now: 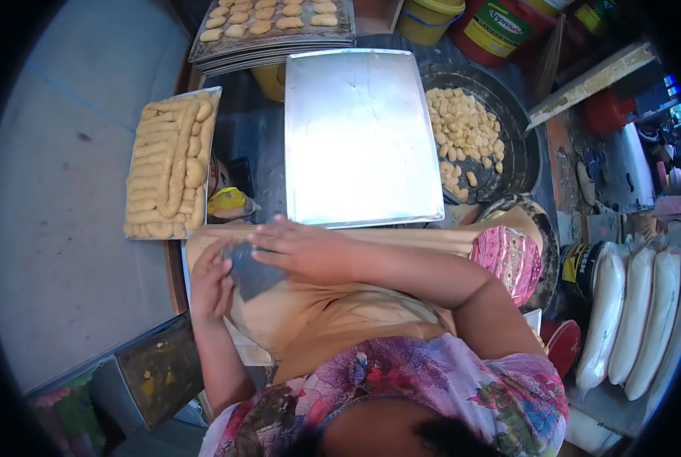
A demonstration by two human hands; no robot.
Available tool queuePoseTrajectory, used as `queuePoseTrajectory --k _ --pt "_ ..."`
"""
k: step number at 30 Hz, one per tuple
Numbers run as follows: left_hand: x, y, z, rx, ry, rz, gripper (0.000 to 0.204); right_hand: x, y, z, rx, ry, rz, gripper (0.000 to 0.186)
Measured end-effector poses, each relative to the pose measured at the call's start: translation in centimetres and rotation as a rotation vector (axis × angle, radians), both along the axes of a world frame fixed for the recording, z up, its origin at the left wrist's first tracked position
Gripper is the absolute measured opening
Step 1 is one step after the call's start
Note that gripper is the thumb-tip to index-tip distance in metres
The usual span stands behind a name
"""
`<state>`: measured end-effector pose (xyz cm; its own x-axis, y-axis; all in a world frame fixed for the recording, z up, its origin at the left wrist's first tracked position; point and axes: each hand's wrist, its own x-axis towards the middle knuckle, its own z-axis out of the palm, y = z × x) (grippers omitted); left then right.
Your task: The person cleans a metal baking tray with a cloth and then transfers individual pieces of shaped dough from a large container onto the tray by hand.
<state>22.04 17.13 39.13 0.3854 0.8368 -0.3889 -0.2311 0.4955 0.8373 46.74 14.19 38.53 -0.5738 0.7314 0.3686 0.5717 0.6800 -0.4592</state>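
My left hand [212, 280] grips the edge of a thin, dark grey, flat piece [255, 276] that looks like a dough scraper, held above my lap. Across its upper part reaches my right hand [304, 250], fingers stretched out and slightly blurred, touching or just over the surface. Beyond my hands lies a bare, shiny metal baking tray [363, 137]. To its left, a second tray holds long rolls of dough [165, 164] packed side by side. Right of the metal tray, a wide black basin [527, 152] contains many small dough pieces [466, 126].
Stacked trays [272, 46] at the back carry shaped dough pieces. A yellow bucket [428, 23] and a red tub [493, 42] stand behind the basin. Long white plastic-wrapped packs [634, 320] lie at the right. A pale board [89, 183] spans the left side.
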Motion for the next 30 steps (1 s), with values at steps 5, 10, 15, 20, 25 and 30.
queuePoseTrajectory --k 5,10,15,20,25,30 --pt "-6.1 -5.2 0.7 0.009 0.394 -0.146 0.050 12.0 -8.6 7.2 -0.202 -0.168 -0.541 0.057" --pt "-5.9 -6.2 1.0 0.136 0.728 -0.315 0.034 21.0 -19.5 7.7 -0.578 -0.584 -0.940 0.079" --pt "-4.2 -4.7 0.2 0.185 0.647 -0.372 0.029 21.6 -25.1 3.8 -0.587 -0.411 -1.046 0.090" --pt "-1.5 -2.6 1.1 0.648 0.968 -0.471 0.026 21.9 -25.1 0.7 -0.238 -0.327 -1.063 0.031" --pt "2.2 3.3 1.2 0.616 0.742 -0.272 0.025 25.5 -22.2 0.1 -0.352 0.143 -1.097 0.026" --pt "6.1 9.6 -3.3 0.419 0.691 -0.404 0.038 23.3 -10.6 2.6 -0.192 0.201 -0.859 0.030"
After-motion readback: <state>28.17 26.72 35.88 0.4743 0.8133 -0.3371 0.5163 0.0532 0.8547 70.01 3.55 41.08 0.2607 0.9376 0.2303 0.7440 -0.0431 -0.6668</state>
